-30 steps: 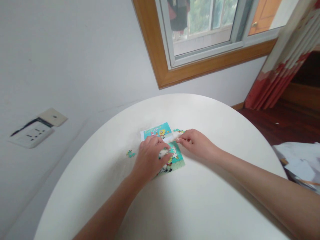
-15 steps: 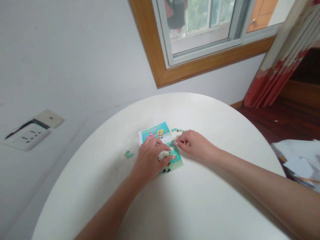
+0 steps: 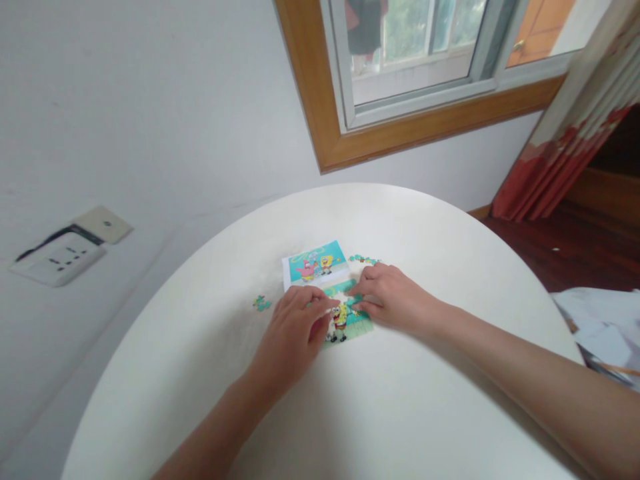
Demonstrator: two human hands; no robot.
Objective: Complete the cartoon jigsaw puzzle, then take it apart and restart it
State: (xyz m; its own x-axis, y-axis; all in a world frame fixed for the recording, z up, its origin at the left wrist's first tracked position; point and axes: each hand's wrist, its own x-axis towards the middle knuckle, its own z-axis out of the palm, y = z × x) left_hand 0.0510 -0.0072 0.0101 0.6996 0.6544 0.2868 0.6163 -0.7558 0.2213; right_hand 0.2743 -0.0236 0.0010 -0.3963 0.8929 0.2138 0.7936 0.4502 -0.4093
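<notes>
A partly assembled jigsaw puzzle with a yellow cartoon character on a teal background lies flat on the white round table. My left hand rests over its left side, fingers reaching across it, and covers part of the picture. From the right, my right hand touches the puzzle's upper right part, thumb and index fingertips apart; no piece shows between them. A gap in the puzzle's upper middle bares a pale surface. Just behind it lies a white-edged picture box with pink and yellow characters.
A few loose puzzle pieces lie left of my left hand. Several more pieces sit beyond my right hand. A wall with a socket borders the table's left, a window is behind, and papers lie off to the right.
My right hand's thumb and index finger have parted from a pinch and come down on the puzzle. My left hand's fingers have drawn back left, uncovering more of the yellow character. The view has shifted slightly.
</notes>
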